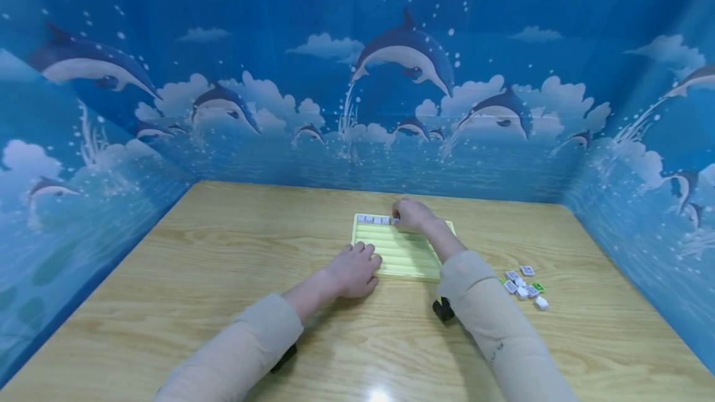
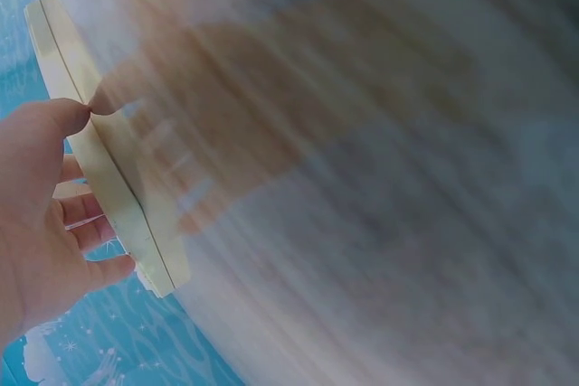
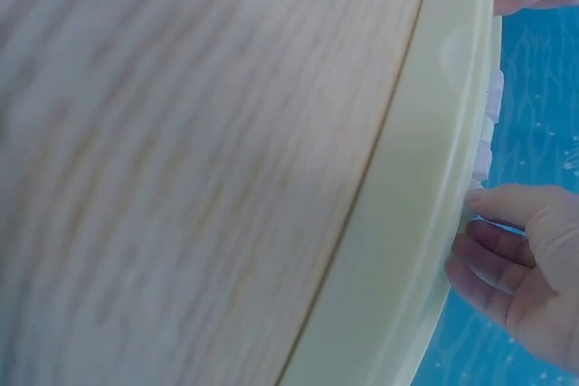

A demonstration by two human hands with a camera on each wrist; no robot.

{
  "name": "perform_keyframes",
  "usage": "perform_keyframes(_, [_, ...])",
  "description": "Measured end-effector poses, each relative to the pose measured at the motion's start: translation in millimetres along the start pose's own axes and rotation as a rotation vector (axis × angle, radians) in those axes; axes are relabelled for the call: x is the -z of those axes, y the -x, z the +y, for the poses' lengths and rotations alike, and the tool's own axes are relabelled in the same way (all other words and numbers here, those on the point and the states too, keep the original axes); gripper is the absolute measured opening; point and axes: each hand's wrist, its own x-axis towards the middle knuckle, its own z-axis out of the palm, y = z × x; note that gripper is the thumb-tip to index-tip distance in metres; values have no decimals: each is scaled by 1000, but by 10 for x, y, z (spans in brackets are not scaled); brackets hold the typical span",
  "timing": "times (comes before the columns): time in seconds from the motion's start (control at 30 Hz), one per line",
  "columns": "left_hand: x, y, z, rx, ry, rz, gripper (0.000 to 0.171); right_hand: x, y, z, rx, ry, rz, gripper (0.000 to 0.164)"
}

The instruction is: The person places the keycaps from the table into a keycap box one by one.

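Observation:
A pale yellow-green tray (image 1: 404,262) with ridged rows lies on the table. Several small white tiles (image 1: 373,220) stand side by side along its far row, from the left corner. At the end of this line, my right hand (image 1: 413,214) pinches a white tile (image 1: 395,221) between thumb and fingers; the right wrist view shows only a sliver of it. My left hand (image 1: 353,270) holds the tray by its near left corner. In the left wrist view its thumb (image 2: 68,117) presses the tray's near side, with the other fingers bent over the edge.
To the right of the tray lies a loose pile of tiles (image 1: 522,287), mostly white with some green ones. Dolphin-printed blue curtains (image 1: 313,160) enclose the wooden table (image 1: 251,234) at the back and both sides. A black wrist device (image 1: 443,309) sits under the right sleeve.

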Motion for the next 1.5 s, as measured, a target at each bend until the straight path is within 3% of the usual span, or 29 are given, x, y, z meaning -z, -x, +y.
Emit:
perform_keyframes(0.37, [6,5,-1,-3,-3,4,40,13,2,10,-1,-12,-12,7])
perform_keyframes(0.67, [2,14,11,-2,15,5,42,-2,-3,21,-72,-92,-60,17])
perform_keyframes(1.27, [-2,6,1,-9,-13,24,40,8,10,1,-34,-78,-34,18])
perform_keyframes(1.5, [-8,7,-6,-5,-13,20,41,54,105,22,-32,-111,-43,26])
